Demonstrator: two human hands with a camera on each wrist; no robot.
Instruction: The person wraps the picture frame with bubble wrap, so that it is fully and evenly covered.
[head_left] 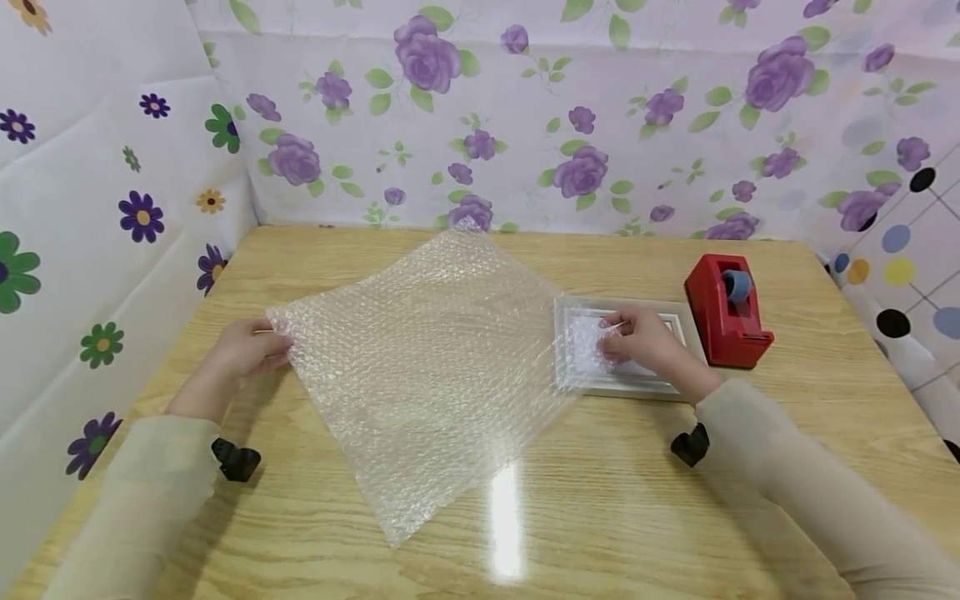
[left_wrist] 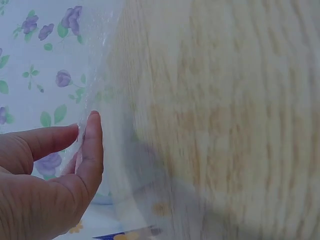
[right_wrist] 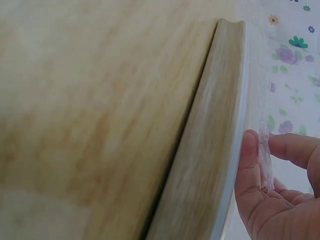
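Observation:
A clear sheet of bubble wrap (head_left: 427, 358) is stretched between both hands, turned so its corners point left, right, front and back. The left hand (head_left: 251, 354) pinches its left corner between thumb and fingers, which the left wrist view shows closely. At the opposite corner, the right hand (head_left: 641, 342) pinches the wrap above a picture frame (head_left: 622, 389) with a pale wood-toned border. The frame lies on the table, its left part covered by the wrap. In the right wrist view the frame's side edge (right_wrist: 205, 135) runs just beside the pinching fingers (right_wrist: 247, 155).
A red tape dispenser (head_left: 723, 321) with a blue roll stands right of the frame. The wooden table (head_left: 585, 517) meets flowered cloth (head_left: 525, 125) at the back and left. Small black wrist devices (head_left: 236, 460) show at both sleeves.

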